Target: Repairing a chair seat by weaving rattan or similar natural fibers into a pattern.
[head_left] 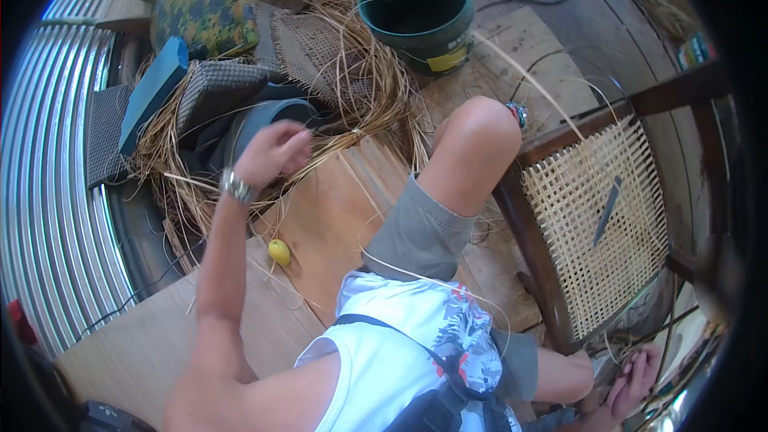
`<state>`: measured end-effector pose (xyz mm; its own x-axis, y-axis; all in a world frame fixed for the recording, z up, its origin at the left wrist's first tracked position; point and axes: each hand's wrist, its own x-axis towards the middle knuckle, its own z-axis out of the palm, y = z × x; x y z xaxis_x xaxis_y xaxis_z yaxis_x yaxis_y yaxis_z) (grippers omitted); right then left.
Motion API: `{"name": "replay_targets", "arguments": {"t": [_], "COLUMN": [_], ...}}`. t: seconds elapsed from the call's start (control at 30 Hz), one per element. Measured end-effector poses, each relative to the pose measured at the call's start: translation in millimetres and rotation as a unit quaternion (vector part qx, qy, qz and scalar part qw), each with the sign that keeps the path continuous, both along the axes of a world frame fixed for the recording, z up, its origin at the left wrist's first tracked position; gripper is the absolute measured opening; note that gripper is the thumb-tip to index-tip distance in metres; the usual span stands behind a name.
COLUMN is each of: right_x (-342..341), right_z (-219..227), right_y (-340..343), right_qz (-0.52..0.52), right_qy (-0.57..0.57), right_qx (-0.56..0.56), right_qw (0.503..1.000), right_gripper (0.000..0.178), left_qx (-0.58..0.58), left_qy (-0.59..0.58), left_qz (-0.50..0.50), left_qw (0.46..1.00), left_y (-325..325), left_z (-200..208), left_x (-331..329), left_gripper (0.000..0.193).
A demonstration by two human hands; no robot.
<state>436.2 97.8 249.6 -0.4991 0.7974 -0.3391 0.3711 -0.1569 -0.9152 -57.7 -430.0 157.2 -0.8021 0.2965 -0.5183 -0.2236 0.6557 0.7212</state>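
Bent at the wrist over the left side, my left hand (276, 152) has its fingers curled together beside a blue-grey bucket (284, 116) and a heap of loose cane strands (376, 104). Whether a thin strand is pinched in it is too small to tell. Low at the right, my right hand (634, 380) has curled fingers by my knee, near the lower edge of a dark wooden chair frame (528, 248). A half-hidden cane strand loops close to it. The frame carries a woven cane panel (592, 272); a thin grey tool (608, 212) lies on the weave.
A dark green bucket (416, 40) stands at the far middle. Burlap (320, 48), a camouflage-patterned cushion (204, 8) and a blue block (152, 96) crowd the far left. A small yellow fruit (279, 252) rests on the wooden boards (320, 208). Corrugated metal (56, 176) borders the left.
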Motion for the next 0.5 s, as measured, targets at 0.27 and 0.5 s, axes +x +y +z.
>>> {"name": "replay_targets", "arguments": {"t": [0.27, 0.5], "right_x": [-59, -75], "right_z": [-32, -76], "right_y": [-73, -163], "right_qz": [-0.226, -0.074], "right_qy": [-0.061, 0.098], "right_qx": [0.185, 0.299], "right_qw": [0.954, 0.946], "right_gripper": [0.022, 0.017], "left_qx": [0.165, 0.354], "left_qy": [-0.037, -0.283], "left_qz": [-0.035, -0.304], "left_qw": [0.985, 0.838], "left_y": [94, 309], "left_z": [2, 7], "left_x": [94, 235], "left_gripper": [0.023, 0.052]}}
